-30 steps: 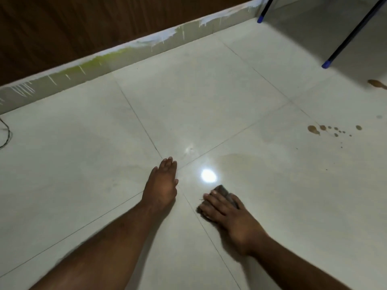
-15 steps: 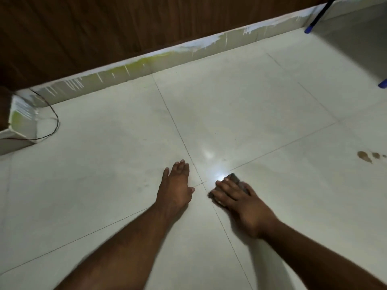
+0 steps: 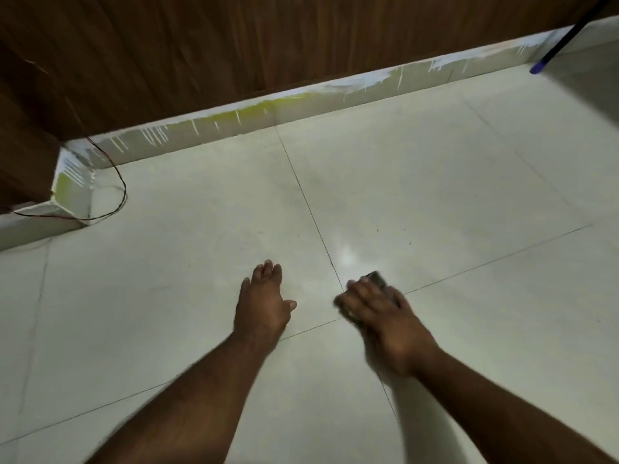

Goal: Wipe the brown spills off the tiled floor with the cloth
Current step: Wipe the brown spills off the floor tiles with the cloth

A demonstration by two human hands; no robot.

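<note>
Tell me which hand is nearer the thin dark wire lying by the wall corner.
Left. The left hand rests flat on the floor, right of the thin dark wire; the right hand lies farther right.

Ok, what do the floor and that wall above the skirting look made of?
Floor: likely glazed ceramic or polished stone tile, given its thin grout lines and a bright light reflection. Wall: looks like brown wood-grain panelling, perhaps laminate, streaked and matte.
</note>
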